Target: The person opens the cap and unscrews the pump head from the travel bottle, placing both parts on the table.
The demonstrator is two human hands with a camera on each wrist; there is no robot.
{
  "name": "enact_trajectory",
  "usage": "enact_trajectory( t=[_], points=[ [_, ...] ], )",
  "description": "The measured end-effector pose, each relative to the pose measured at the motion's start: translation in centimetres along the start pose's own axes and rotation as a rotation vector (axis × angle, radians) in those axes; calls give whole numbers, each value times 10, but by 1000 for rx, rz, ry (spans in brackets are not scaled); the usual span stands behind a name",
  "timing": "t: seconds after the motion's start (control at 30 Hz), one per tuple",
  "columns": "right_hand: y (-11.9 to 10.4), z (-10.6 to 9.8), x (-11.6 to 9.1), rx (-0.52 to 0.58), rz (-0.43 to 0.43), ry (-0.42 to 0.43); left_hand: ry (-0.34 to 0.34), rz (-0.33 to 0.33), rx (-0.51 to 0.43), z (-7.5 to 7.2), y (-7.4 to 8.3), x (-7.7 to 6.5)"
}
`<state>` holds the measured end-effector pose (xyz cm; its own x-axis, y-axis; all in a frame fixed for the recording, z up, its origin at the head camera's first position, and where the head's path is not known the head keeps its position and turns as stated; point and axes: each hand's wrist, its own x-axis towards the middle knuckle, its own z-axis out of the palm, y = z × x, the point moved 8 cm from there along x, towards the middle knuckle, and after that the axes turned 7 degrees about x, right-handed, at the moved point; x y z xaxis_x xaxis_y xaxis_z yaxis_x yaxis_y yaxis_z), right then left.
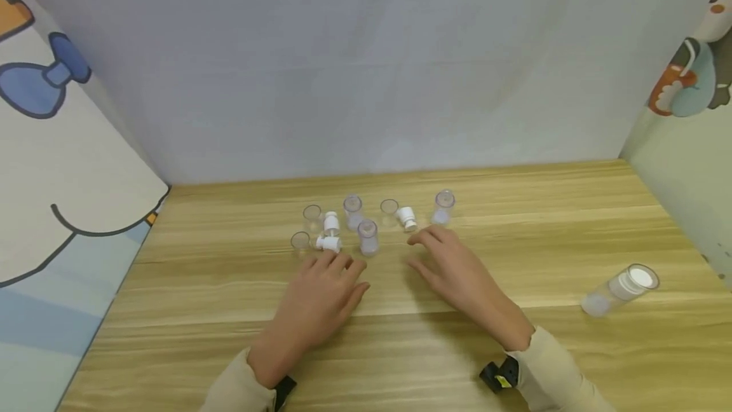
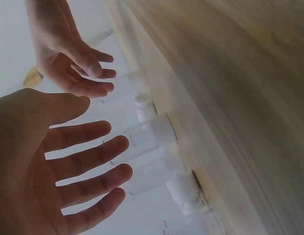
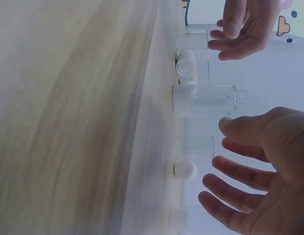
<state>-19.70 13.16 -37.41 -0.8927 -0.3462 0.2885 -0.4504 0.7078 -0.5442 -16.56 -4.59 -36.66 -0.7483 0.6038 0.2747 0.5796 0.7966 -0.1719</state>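
Observation:
My left hand (image 1: 327, 291) hovers just in front of the small parts, its fingers spread and loosely bent. To its right, my right hand (image 1: 460, 273) has its thumb apart from its fingers; both hands hold nothing. Nearest between them stands a clear bottle (image 1: 368, 243) with a whitish base. Two more clear bottles stand behind, one left of centre (image 1: 353, 215) and one at right (image 1: 443, 210). White pump heads (image 1: 330, 244) lie on their sides near my left fingertips, and another white pump head (image 1: 406, 217) lies beyond my right fingers. Clear caps (image 1: 300, 241) stand beside them.
A bottle with a white pump and clear cap (image 1: 620, 290) stands apart at the right of the wooden table (image 1: 229, 297). A pale backdrop (image 1: 366, 81) rises behind the table. Printed cartoon panels flank both sides.

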Motion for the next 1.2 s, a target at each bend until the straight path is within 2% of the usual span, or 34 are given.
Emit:
enact_trajectory(
  t=[0.33,0.57,0.77,1.0,1.2],
  points=[
    [5,-30,-24,-65,16,6,-15,42,-83,7,17,13],
    [11,-52,-42,-88,94,36,11,62,-116,5,29,27],
    [8,-72,-57,-100,92,118,11,63,-111,8,39,36],
    [5,-96,-73,-121,40,249,-46,64,-182,19,50,49],
    [7,-113,-85,-130,25,332,-41,100,-197,25,64,61]
  ],
)
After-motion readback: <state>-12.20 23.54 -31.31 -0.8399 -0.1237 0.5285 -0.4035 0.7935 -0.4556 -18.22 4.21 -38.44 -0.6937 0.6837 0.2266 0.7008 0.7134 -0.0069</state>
